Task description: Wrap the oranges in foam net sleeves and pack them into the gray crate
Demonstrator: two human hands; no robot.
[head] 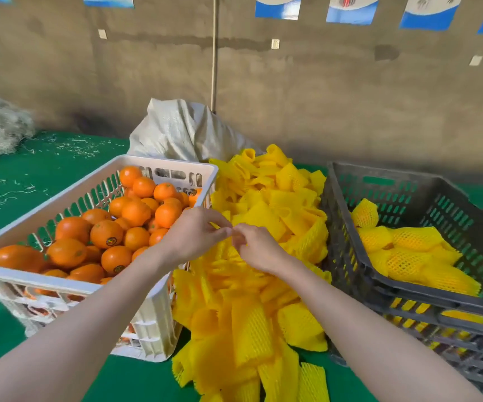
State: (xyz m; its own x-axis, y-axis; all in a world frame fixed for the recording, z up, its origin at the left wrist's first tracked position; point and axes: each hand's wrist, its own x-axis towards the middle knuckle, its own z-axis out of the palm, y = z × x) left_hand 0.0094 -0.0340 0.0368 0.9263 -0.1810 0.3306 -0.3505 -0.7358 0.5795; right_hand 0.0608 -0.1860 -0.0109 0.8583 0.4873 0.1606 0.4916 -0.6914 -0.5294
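Over a heap of yellow foam sleeves, a worker's left hand and right hand meet fingertip to fingertip, apparently pinching one sleeve's edge; neither holds fruit. A hard tug could tear the thin net or lift several sleeves together. Bare oranges fill the white crate at left; wrapped oranges line the gray crate at right. A sack slumps behind.

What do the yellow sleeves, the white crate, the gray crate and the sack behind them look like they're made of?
The yellow sleeves look like soft foam netting, matte, with open diamond mesh and puffy strands. The white crate and the gray crate look like rigid moulded plastic, slightly glossy, with slotted walls. The sack is probably woven plastic fabric, judging by its fine weave and stiff creases.
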